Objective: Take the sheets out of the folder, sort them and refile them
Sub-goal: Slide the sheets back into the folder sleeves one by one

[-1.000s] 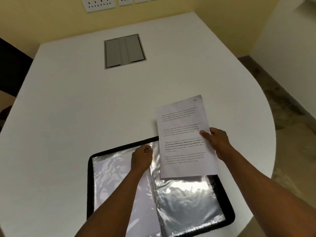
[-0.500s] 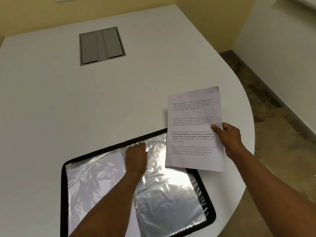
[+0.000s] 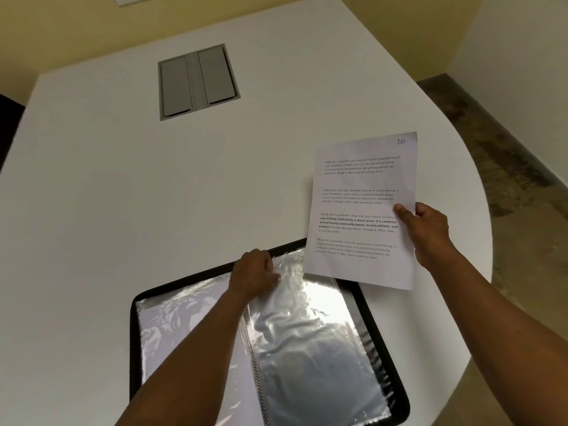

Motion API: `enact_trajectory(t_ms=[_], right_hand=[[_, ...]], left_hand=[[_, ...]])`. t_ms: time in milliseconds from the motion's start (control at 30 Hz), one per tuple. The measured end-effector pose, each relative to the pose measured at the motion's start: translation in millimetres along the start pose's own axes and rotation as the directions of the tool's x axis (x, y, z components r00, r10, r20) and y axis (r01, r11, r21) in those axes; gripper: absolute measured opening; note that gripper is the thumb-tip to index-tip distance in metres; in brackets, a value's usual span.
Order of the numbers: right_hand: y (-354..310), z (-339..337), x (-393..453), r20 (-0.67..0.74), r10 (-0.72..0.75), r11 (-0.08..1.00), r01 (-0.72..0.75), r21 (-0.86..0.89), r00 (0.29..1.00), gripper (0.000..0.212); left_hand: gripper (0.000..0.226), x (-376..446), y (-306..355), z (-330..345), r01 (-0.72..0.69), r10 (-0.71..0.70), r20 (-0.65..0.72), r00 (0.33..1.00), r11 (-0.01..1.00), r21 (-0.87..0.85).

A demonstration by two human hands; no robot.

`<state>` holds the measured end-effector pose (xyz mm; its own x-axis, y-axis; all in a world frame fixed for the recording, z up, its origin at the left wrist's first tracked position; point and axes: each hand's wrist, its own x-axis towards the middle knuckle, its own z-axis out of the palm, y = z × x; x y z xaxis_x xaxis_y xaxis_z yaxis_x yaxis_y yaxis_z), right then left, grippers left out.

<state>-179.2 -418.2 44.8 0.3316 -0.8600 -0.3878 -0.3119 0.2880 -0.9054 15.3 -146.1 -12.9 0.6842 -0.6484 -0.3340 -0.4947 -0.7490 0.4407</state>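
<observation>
- Sheets are the point here, and one printed sheet [image 3: 362,210] marked "10" in its top right corner is out of the folder [image 3: 264,342] — we hold it in the air above the folder's far right corner, tilted a little, its lower edge overlapping the black rim.
- Our right hand [image 3: 427,232] pinches that sheet at its right edge, thumb on the printed face and the other fingers curled behind the paper.
- Our left hand [image 3: 255,273] rests on the top of the open folder near the spiral spine, fingers curled down onto the crinkled plastic sleeve [image 3: 310,339]; whether they actually pinch the sleeve's edge we cannot tell.
- Compared with a second ago, the sheet has drifted right and away from the spine, so more of the right-hand sleeve is uncovered — it looks glossy and empty, which we take to mean this sheet is fully drawn out.
- The left hand has shifted too: half a second ago it lay flatter across the spine, and now it sits higher, at the folder's top edge.
- The folder lies open near the front edge of the white table [image 3: 123,210]; the left-hand page seems to hold white paper behind its plastic, so by our judgement the emptying is only partly done, with sorting and refiling yet to come.
- Farther back, a grey hatch [image 3: 198,81] is set into the tabletop, well apart from the work.
</observation>
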Motion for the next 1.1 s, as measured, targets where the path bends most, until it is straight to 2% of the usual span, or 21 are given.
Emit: enact_trajectory(t_ms=[233, 400, 500, 633, 867, 933, 1033, 1100], right_hand=[[-12.5, 23.5, 25.3, -0.025, 0.01, 0.992, -0.007, 0.123, 1.0, 0.014], [-18.4, 42.9, 40.9, -0.024, 0.009, 0.989, -0.006, 0.149, 1.0, 0.003], [-18.0, 54.8, 48.7, -0.008, 0.004, 0.988, -0.002, 0.155, 1.0, 0.004], [-12.5, 66.9, 54.8, 0.015, 0.01, 0.985, -0.012, 0.171, 1.0, 0.006], [-7.1, 78.8, 59.9, 0.023, 0.034, 0.977, -0.038, 0.21, 0.999, 0.005], [-6.9, 81.8, 61.2, 0.028, 0.052, 0.97, -0.057, 0.235, 0.998, 0.006], [-8.4, 87.2, 62.3, 0.051, 0.091, 0.948, -0.103, 0.302, 0.995, 0.009], [-11.1, 92.6, 61.3, 0.077, 0.125, 0.922, -0.145, 0.359, 0.989, 0.007]], left_hand=[[0.001, 17.6, -3.5, -21.2, -0.002, 0.014, 0.143, 0.99, 0.997, -0.083], [0.011, 19.4, -4.2, -23.2, -0.055, 0.069, 0.21, 0.975, 0.996, -0.073], [0.015, 18.8, -5.7, -22.9, -0.078, 0.109, 0.237, 0.965, 0.987, -0.138], [0.017, 22.3, -3.9, -19.7, -0.05, 0.093, 0.248, 0.964, 0.983, -0.175], [0.025, 27.8, 5.7, -17.6, -0.088, 0.106, 0.29, 0.951, 0.993, -0.074], [0.022, 27.6, 7.5, -20.0, -0.086, 0.108, 0.28, 0.954, 0.992, -0.088], [0.005, 28.3, 10.3, -25.6, -0.094, 0.125, 0.254, 0.959, 0.987, -0.131], [0.006, 28.9, 10.6, -28.0, -0.065, 0.112, 0.247, 0.962, 0.979, -0.194]])
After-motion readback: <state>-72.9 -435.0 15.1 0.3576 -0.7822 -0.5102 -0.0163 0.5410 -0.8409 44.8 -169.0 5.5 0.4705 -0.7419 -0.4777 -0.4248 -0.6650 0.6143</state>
